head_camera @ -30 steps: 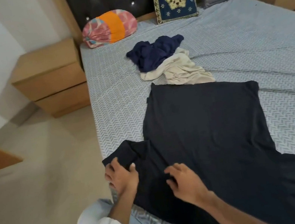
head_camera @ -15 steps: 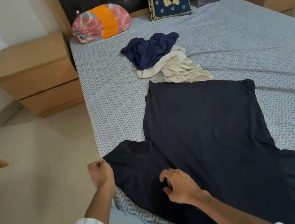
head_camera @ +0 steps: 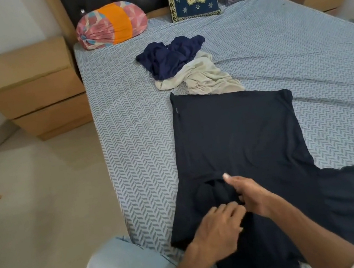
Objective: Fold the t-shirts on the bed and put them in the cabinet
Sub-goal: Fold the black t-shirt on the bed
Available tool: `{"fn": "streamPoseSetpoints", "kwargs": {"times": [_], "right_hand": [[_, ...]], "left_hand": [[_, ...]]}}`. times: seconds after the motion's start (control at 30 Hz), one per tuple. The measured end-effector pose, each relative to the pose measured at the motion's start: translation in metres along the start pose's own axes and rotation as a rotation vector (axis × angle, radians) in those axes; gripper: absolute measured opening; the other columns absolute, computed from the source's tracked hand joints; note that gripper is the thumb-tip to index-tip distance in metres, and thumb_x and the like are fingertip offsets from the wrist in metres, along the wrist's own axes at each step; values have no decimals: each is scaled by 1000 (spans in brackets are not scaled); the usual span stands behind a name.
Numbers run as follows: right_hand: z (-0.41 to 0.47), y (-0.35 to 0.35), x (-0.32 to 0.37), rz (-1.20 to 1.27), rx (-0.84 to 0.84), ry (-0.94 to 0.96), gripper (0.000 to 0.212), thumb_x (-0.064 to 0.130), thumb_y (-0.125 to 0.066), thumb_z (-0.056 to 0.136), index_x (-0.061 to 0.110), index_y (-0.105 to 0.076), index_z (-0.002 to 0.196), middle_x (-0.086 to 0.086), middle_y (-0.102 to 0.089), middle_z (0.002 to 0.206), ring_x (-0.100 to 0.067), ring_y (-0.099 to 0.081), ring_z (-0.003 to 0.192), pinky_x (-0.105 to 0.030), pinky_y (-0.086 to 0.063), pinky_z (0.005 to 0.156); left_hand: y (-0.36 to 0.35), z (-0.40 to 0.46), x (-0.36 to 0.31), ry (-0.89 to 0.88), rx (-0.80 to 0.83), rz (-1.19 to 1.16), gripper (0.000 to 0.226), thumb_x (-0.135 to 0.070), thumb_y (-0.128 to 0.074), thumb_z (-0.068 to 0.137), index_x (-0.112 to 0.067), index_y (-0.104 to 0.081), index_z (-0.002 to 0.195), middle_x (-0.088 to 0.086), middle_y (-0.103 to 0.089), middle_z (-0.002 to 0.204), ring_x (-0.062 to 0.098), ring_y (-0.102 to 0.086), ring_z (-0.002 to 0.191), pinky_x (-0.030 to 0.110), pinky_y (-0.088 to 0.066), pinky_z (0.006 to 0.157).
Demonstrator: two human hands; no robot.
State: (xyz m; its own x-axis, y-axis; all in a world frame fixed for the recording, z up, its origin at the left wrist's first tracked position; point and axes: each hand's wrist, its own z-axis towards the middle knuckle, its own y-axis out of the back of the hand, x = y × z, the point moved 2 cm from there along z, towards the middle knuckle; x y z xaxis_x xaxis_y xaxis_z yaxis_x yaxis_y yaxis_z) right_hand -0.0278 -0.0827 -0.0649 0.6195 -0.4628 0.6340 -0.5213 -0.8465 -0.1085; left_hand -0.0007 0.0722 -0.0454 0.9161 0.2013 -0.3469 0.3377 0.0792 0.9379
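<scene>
Hands [head_camera: 235,213] together on black t-shirt [head_camera: 238,137]

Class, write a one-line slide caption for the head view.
Both hands, left and right, work the black t-shirt on the bed.

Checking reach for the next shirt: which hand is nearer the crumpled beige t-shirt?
Right. The right hand lies on the spread black t-shirt, nearer the crumpled beige t-shirt; the left hand sits further back.

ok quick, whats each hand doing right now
Left hand: fingers curled on the black t-shirt near its folded-in left sleeve; a real grip cannot be told.
Right hand: on the same shirt, thumb out, fingers curled; grip cannot be told.
</scene>
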Motion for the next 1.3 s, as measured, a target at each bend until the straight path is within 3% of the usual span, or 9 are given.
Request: {"fn": "streamPoseSetpoints", "kwargs": {"times": [0.17, 0.27, 0.33, 0.4, 0.53, 0.67, 0.87, 1.03, 1.3], "right_hand": [[3, 0, -11, -212, -215, 110, 23, 22, -79, 81, 18, -68, 101, -3, -77, 89, -24, -73, 85, -57, -59, 81], [0, -9, -5, -198, -289, 149, 18, 26, -64, 93, 18, -65, 77, -5, -71, 80, -25, -69, 79, -56, -58, 72], [-4, -13, 0, -60, -284, 162, 18, 27, -55, 99, 18, -61, 85, -5, -68, 86, -22, -66, 82, -40, -57, 56], [-6, -13, 4, 20, -289, 179, 18, 27, -50, 103, 14, -59, 93, -4, -64, 84, -16, -59, 71, -25, -42, 43], [-17, -3, 10, 86, -265, 155, 18, 23, -55, 102, 6, -62, 102, -3, -58, 79, -11, -48, 57, -23, -26, 35], [-29, 23, 16, 86, -329, 240, 16, 23, -59, 99, 16, -60, 113, 0, -63, 95, -13, -55, 68, -23, -33, 38], [-19, 59, -13, -876, -665, 349, 23, 27, -57, 94, 26, -59, 118, -3, -53, 115, -17, -48, 88, -28, -42, 71], [-12, 49, -19, -913, -643, 330, 26, 48, -62, 92, 24, -64, 103, 2, -51, 109, -21, -56, 100, -34, -50, 79], [-15, 53, -15, -790, -615, 379, 17, 25, -62, 92, 17, -63, 77, 3, -56, 96, -9, -52, 76, -27, -41, 70]], "left_hand": [[-16, -35, 11, 299, 80, 103, 85, -33, -81, 51, -20, -42, 127, 6, -45, 130, 26, -55, 112, 42, -49, 92], [-10, -52, 26, 520, 173, 133, 95, -38, -72, 73, -19, -17, 149, 9, -13, 152, 34, -23, 143, 56, -27, 111], [-3, -59, 31, 630, 236, 151, 96, -33, -64, 82, -19, -2, 154, 10, -4, 158, 34, -8, 147, 54, -19, 115], [2, -61, 32, 700, 213, 175, 96, -29, -63, 84, -18, 0, 155, 13, -10, 157, 34, -15, 144, 50, -24, 114], [5, -58, 32, 784, 160, 164, 88, -19, -60, 86, -14, -5, 155, 13, -33, 144, 30, -38, 127, 37, -39, 103], [-1, -56, 29, 725, 183, 185, 73, -5, -57, 87, -15, -18, 148, 11, -46, 132, 26, -48, 117, 33, -45, 94], [-9, -55, 26, 588, 242, 244, 61, 0, -55, 86, -18, -32, 140, 8, -48, 129, 27, -47, 118, 35, -43, 96], [-9, -54, 25, 575, 251, 220, 60, -1, -55, 87, -18, -32, 141, 7, -48, 131, 27, -46, 120, 35, -42, 98], [-11, -53, 26, 578, 250, 222, 62, -2, -56, 87, -18, -31, 141, 6, -48, 129, 26, -46, 119, 34, -44, 95]]}}
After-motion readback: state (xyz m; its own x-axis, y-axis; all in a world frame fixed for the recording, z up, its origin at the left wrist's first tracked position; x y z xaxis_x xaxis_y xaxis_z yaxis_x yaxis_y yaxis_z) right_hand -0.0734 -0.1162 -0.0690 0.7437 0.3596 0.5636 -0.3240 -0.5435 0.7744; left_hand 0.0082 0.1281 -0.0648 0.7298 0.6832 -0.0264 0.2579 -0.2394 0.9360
